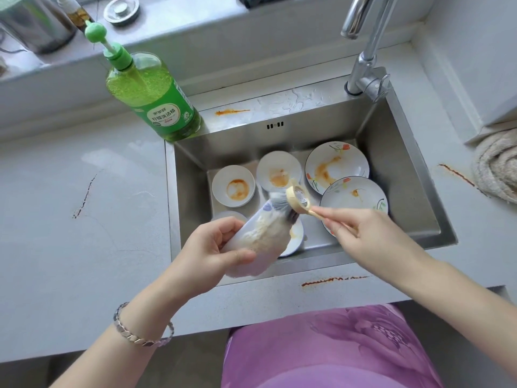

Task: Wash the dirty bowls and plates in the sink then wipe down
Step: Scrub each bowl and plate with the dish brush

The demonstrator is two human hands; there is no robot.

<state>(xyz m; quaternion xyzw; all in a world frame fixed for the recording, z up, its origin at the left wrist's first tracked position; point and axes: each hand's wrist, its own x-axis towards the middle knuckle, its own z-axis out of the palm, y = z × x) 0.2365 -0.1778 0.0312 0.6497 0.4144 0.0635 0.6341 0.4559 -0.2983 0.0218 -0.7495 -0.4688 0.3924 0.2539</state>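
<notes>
Gripping the cloth (263, 236) over the sink (405, 169) at 6 o'clock, the left hand (212, 247) steadies it while the right hand (361, 233) pinches the strip of the tape roll (298, 198), likely to peel it; dirty bowls (233, 186) and plates (337, 166) lie at 12 o'clock.

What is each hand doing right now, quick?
The left hand grips a pale fluffy cloth.
The right hand pinches a tan paper band looped at the cloth's end.

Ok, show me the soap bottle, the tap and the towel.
soap bottle (165, 114): head view, on its label.
tap (363, 65): head view, on its upright stem.
towel (496, 166): head view, on its folded middle.
</notes>
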